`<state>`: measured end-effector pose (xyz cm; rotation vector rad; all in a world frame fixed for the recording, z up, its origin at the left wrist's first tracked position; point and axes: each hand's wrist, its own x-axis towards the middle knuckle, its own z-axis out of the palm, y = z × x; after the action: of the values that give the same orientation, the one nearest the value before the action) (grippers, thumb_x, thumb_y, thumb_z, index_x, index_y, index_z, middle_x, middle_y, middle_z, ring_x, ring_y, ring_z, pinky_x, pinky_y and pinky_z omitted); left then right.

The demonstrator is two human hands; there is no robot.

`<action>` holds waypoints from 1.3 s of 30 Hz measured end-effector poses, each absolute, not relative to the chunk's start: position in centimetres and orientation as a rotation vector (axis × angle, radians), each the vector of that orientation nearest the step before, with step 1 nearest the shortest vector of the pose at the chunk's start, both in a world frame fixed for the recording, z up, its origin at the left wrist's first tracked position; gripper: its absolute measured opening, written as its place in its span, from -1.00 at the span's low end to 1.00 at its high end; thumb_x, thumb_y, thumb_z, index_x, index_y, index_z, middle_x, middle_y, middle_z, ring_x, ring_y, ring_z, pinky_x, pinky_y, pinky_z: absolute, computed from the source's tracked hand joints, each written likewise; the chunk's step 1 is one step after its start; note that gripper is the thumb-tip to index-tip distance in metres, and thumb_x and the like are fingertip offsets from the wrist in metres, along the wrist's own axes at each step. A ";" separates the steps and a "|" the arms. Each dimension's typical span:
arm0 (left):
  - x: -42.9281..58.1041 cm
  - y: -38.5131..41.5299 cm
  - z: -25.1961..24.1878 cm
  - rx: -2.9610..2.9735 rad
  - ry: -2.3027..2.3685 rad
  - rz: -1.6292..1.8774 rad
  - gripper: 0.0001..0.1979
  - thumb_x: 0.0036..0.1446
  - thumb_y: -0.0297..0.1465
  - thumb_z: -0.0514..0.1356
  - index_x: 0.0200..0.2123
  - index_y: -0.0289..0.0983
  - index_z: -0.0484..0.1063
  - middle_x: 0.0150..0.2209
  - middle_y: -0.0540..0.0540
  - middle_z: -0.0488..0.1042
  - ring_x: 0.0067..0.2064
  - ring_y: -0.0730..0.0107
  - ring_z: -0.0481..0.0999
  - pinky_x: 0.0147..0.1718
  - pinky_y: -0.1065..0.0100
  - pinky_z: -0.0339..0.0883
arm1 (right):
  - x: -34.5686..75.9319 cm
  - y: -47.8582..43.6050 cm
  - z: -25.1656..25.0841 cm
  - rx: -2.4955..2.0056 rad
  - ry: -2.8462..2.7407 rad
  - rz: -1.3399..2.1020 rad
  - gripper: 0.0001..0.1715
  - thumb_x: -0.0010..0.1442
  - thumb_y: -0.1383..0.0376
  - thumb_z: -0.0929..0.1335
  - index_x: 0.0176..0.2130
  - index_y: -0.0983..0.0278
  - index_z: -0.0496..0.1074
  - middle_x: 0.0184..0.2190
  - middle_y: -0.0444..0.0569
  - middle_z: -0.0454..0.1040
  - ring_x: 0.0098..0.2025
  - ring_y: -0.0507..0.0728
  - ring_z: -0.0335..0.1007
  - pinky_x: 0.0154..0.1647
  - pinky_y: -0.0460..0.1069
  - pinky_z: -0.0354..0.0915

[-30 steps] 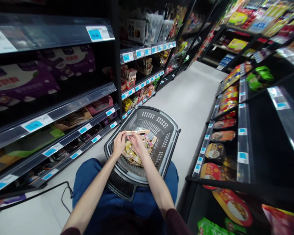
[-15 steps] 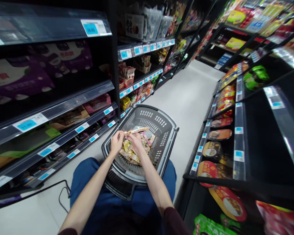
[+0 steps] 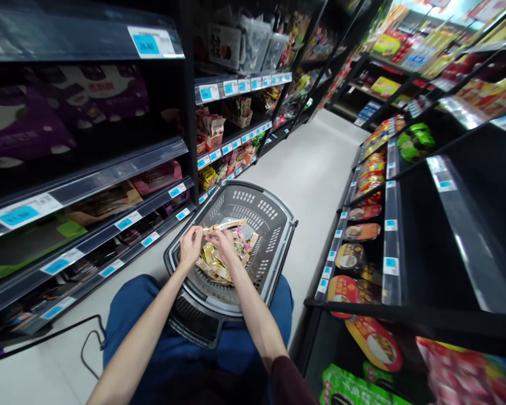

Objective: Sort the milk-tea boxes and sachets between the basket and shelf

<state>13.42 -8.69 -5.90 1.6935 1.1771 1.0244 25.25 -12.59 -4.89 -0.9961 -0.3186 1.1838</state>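
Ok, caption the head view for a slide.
Left hand holds a slim packet, right hand close by, over a basket of packets.

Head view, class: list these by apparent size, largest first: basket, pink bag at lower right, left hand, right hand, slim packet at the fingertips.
Basket
Pink bag
Left hand and right hand: too alike to rank
Slim packet

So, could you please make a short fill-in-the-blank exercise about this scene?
The left hand holds a slim packet, with the right hand beside it; other packets lie in a shopping ____.
The trousers are ____.
The large boxes on the left shelf are white and ____.

Missing words: basket; blue; purple.
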 end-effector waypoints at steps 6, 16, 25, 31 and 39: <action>13.5 -8.7 -6.0 1.700 1.192 1.038 -0.65 0.34 -0.13 0.03 -0.22 -0.24 0.48 -0.44 -0.02 0.49 -0.37 0.34 0.49 -0.32 0.39 0.35 | 25.6 -12.5 -4.8 -0.950 -0.240 1.231 -0.72 0.14 0.13 0.27 -0.39 0.29 0.40 -0.47 0.00 0.53 -0.41 0.16 0.55 -0.23 0.10 0.57; 13.5 -8.6 -6.1 1.696 1.178 1.047 -0.65 0.34 -0.13 0.02 -0.23 -0.23 0.47 -0.45 -0.01 0.48 -0.37 0.34 0.49 -0.32 0.38 0.35 | 25.6 -12.5 -4.4 -0.931 -0.213 1.270 -0.61 0.18 0.02 0.21 -0.35 0.27 0.37 -0.46 0.04 0.51 -0.30 0.23 0.58 -0.20 0.17 0.57; 13.4 -8.6 -6.2 1.630 1.156 1.043 -0.67 0.33 -0.13 0.04 -0.24 -0.23 0.45 -0.45 -0.01 0.46 -0.37 0.33 0.48 -0.35 0.38 0.34 | 25.6 -12.5 -4.1 -0.972 -0.223 1.257 -0.55 0.21 -0.04 0.20 -0.36 0.26 0.36 -0.45 0.05 0.51 -0.30 0.24 0.59 -0.23 0.16 0.57; 13.7 -8.7 -6.6 1.533 1.133 1.031 -0.69 0.32 -0.13 0.07 -0.18 -0.22 0.44 -0.46 0.01 0.45 -0.42 0.36 0.45 -0.39 0.38 0.34 | 25.6 -12.7 -4.2 -1.017 -0.250 1.247 -0.51 0.30 -0.05 0.20 -0.32 0.29 0.38 -0.49 0.02 0.52 -0.37 0.16 0.56 -0.34 0.01 0.52; 13.8 -9.8 -6.5 1.416 0.998 0.961 -0.71 0.28 -0.08 0.17 -0.15 -0.16 0.45 -0.44 -0.04 0.46 -0.51 0.35 0.42 -0.50 0.27 0.36 | 25.2 -13.2 -4.9 -1.030 -0.287 1.135 -0.43 0.00 -0.09 0.53 -0.24 0.31 0.46 -0.36 -0.04 0.61 -0.62 -0.02 0.33 -0.56 -0.10 0.37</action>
<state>13.77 -9.75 -6.49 1.4159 0.9980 0.9613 25.24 -13.24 -4.88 -1.0300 -0.2871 1.1351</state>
